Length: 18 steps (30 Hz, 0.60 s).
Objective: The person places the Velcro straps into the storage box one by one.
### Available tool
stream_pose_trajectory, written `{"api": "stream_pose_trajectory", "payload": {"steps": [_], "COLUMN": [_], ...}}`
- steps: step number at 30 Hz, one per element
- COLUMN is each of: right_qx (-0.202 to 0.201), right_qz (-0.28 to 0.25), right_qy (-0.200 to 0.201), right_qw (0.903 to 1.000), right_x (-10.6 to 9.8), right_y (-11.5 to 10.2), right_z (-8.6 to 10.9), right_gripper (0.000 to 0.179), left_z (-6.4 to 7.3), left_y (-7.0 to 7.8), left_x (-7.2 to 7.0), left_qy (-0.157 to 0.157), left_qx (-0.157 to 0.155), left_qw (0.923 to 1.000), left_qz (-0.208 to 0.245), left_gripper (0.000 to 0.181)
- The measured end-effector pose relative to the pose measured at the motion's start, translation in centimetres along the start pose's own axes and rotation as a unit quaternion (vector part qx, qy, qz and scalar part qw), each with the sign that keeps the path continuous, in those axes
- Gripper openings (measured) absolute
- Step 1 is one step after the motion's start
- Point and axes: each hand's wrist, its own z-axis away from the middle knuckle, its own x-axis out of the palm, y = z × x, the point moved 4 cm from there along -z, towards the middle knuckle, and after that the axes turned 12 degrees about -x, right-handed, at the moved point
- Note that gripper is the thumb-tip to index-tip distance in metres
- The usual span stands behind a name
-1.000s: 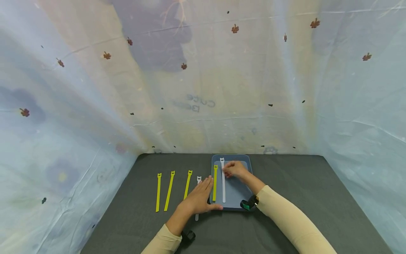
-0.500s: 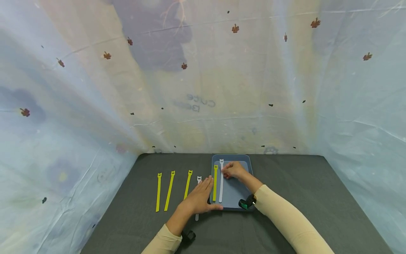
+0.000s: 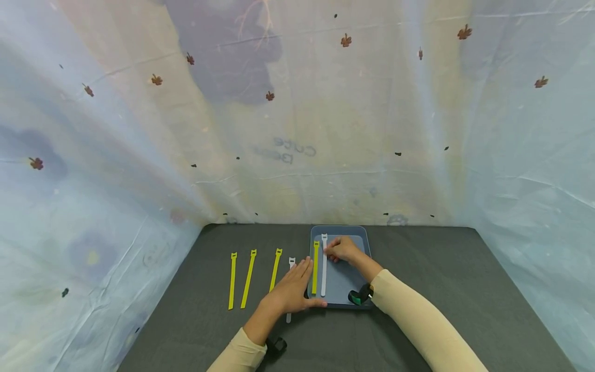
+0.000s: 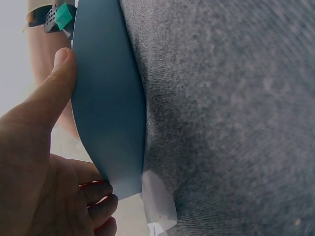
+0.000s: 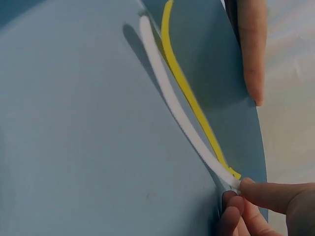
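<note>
Inside the blue-grey tray (image 3: 346, 279) lies a yellow hook-and-loop cable tie (image 5: 184, 86), with a white hook-and-loop cable tie (image 5: 170, 101) close alongside it. My right hand (image 3: 343, 249) pinches the white tie near its slotted head between thumb and fingers. Its tail hangs over the tray floor, casting a shadow in the right wrist view. My left hand (image 3: 292, 289) rests at the tray's near left corner, fingers straight along the left rim and thumb spread along the front. A second white cable tie (image 3: 292, 262) lies partly hidden beneath the left hand.
On the dark cloth-covered table (image 3: 186, 330), three yellow cable ties (image 3: 248, 279) lie left of the tray, one partly covered by the left hand. A patterned curtain (image 3: 297, 129) encloses the table at the back and sides.
My right hand has shifted the white cable tie slightly left and nearer, closer to the yellow tie in the tray. The left hand has stayed in place.
</note>
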Motion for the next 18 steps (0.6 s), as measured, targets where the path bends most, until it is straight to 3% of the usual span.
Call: {"api": "stream_pose_trajectory", "payload": {"steps": [10, 18], "right_qx": [-0.003, -0.01], "right_qz": [0.015, 0.018], "right_qy": [0.007, 0.006], "right_qw": [0.9999, 0.9998], "right_x": [0.11, 0.25], "right_y": [0.07, 0.05], "right_z": [0.05, -0.09], "right_gripper": [0.01, 0.011], "left_z": [0.37, 0.12], "left_y": [0.29, 0.06], "left_x": [-0.31, -0.11], "left_qy": [-0.004, -0.006], "left_qx": [0.006, -0.007], "left_qw": [0.9999, 1.0], "left_qz": [0.011, -0.002], "left_gripper": [0.123, 0.121]}}
